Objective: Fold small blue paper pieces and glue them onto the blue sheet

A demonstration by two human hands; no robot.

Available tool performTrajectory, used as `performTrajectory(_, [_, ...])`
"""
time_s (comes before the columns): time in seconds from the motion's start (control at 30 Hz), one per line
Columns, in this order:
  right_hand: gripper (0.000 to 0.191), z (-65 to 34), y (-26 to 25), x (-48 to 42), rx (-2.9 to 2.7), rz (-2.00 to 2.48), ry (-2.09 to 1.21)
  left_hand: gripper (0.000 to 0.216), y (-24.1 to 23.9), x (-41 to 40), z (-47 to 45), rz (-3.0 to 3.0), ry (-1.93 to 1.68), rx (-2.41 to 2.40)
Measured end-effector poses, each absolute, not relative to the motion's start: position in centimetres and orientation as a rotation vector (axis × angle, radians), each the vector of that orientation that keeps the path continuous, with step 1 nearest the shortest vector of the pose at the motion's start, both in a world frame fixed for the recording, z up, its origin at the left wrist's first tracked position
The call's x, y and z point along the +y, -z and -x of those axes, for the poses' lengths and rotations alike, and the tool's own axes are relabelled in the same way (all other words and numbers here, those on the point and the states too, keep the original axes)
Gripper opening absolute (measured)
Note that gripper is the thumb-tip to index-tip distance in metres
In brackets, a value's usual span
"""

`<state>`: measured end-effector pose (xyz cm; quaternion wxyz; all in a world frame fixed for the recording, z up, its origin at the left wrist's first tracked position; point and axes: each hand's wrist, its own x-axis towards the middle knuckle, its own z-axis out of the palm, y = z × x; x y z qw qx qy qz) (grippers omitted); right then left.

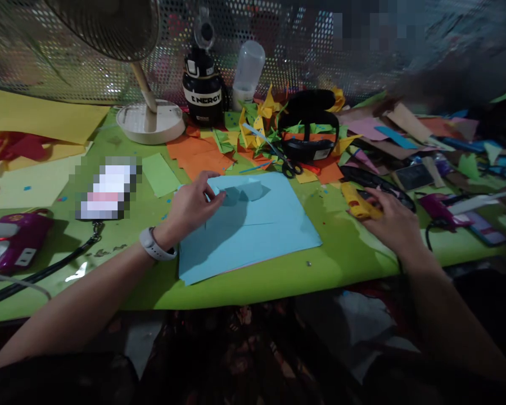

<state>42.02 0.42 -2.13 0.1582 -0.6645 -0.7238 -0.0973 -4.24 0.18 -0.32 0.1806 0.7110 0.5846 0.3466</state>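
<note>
Blue paper (257,242): flat, thin line mid-sheet | left hand (194,205) spread | right hand (395,222) gripping yellow tool (358,205)

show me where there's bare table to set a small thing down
The barest patch of green table lies between the blue paper and the right hand; a narrow, mostly bare strip runs along the front edge, before the paper. The back is crowded: orange paper, scissors, a black bottle. Right of the hand is cluttered too.
</note>
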Motion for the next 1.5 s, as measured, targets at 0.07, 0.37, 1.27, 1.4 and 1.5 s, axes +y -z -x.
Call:
performTrajectory(0.07, [0.066, -43.2, 2.7, 0.7, -2.075, 1.970, 0.298, 0.036, -0.4, -0.2, 4.1, -2.110, -1.014, 1.631])
performTrajectory(0.37, [0.068, -45.5, 3.6, 1.3, -2.286, 1.841, 0.422, 0.018, -1.7, -0.7, 4.3, -2.161, -1.202, 1.415])
performTrajectory(1.27, [0.065, -41.3, 3.2, 0.7, -2.163, 1.745, 0.661, 0.014, -3.6, 3.0, 10.4, -1.672, -1.794, 1.372])
performTrajectory(1.4, [0.061, -36.0, 1.4, 0.1, -2.215, 1.506, 0.519, 0.025, -3.2, 3.3, 10.3, -1.646, -1.779, 1.385])
performTrajectory(1.5, [0.063, -29.5, 0.5, -0.7, -2.414, 1.265, 0.300, 0.030, -3.1, 3.3, 10.3, -1.653, -1.759, 1.389])
